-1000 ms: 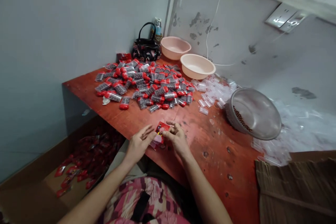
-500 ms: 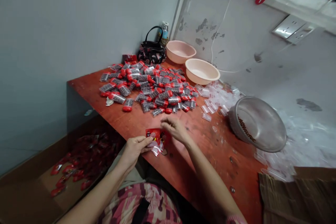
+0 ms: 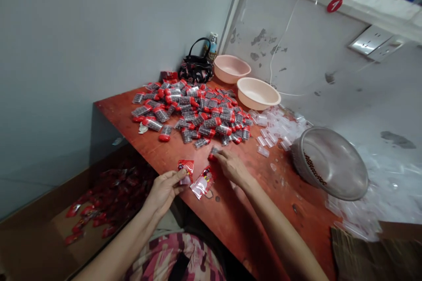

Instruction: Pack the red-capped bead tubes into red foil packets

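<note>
My left hand [image 3: 167, 188] pinches a small red printed packet [image 3: 186, 167] at the table's near edge. Beside it a second red packet [image 3: 203, 181] with a clear end lies on the red table [image 3: 260, 224]. My right hand [image 3: 231, 166] has its fingers closed on a small capped tube [image 3: 213, 153], dark with a red cap, just above the second packet. Behind both hands lies a large pile of clear tubes with red caps and dark contents [image 3: 198, 112].
Two pale basins [image 3: 259, 93] and a black handbag [image 3: 196, 70] stand at the back. Clear empty tubes [image 3: 283, 125] lie right of the pile, near a metal bowl [image 3: 332, 162] holding brown beads. Red packets [image 3: 108, 197] fill a box below, at left.
My right hand has moved slightly away from my left and now holds a capped tube. The two packets now show apart, one in my left hand. The view has shifted a little.
</note>
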{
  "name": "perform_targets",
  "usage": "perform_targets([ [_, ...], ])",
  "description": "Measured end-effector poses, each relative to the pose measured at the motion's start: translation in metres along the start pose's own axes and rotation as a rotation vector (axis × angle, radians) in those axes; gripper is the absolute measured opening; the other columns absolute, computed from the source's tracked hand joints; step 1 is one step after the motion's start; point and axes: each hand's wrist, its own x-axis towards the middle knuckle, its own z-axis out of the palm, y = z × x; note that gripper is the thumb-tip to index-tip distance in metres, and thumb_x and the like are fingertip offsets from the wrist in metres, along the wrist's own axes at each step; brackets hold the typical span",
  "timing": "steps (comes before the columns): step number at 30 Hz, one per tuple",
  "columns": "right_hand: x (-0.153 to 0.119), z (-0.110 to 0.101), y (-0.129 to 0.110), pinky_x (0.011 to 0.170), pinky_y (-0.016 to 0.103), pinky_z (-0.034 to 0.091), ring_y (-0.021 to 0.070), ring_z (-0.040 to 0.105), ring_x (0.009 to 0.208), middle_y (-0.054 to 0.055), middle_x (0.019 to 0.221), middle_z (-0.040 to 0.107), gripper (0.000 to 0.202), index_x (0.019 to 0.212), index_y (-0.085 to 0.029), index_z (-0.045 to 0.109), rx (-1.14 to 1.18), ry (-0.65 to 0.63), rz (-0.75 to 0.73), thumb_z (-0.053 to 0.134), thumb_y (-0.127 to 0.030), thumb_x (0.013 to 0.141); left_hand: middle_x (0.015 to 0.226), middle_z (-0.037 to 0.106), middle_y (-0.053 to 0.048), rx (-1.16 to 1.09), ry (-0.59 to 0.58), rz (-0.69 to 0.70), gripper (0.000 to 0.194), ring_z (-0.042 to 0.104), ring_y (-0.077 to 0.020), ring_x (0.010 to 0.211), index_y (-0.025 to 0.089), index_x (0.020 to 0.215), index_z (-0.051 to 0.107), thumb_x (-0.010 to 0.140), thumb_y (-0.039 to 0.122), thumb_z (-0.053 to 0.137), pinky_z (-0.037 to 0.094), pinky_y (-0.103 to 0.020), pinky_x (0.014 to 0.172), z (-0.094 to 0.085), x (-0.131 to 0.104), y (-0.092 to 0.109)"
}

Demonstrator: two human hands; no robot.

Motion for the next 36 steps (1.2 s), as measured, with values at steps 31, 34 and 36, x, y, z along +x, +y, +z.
perform_targets([
  [31,-0.032,0.026,-0.127,0.044,0.022,0.047,0.0114,0.055,0.046,-0.003,0.061,0.056,0.024,0.094,-0.02,0.051,1.351,0.211,0.502,0.047,-0.041,0.084,0.063,0.064,-0.001,-0.307,0.013,0.155,0.016,0.059,-0.0108,0.057,0.011,0.069,0.061,0.064,0.021,0.072,0.048,-0.021,0.056,0.02,-0.006,-0.007],
  [34,-0.031,0.028,-0.129,0.044,0.022,0.047,0.0108,0.055,0.045,-0.003,0.061,0.057,0.025,0.093,-0.019,0.051,1.394,0.231,0.528,0.048,-0.042,0.083,0.062,0.065,-0.001,-0.217,-0.018,0.197,0.018,0.058,-0.0106,0.056,0.011,0.069,0.062,0.063,0.025,0.072,0.047,-0.021,0.056,0.02,-0.009,-0.008],
  [36,-0.03,0.029,-0.13,0.043,0.022,0.047,0.011,0.056,0.045,-0.003,0.061,0.057,0.026,0.092,-0.019,0.051,1.42,0.242,0.533,0.049,-0.043,0.082,0.064,0.065,-0.002,-0.164,-0.04,0.213,0.018,0.059,-0.011,0.056,0.011,0.071,0.063,0.063,0.026,0.072,0.047,-0.022,0.057,0.019,-0.01,-0.008],
])
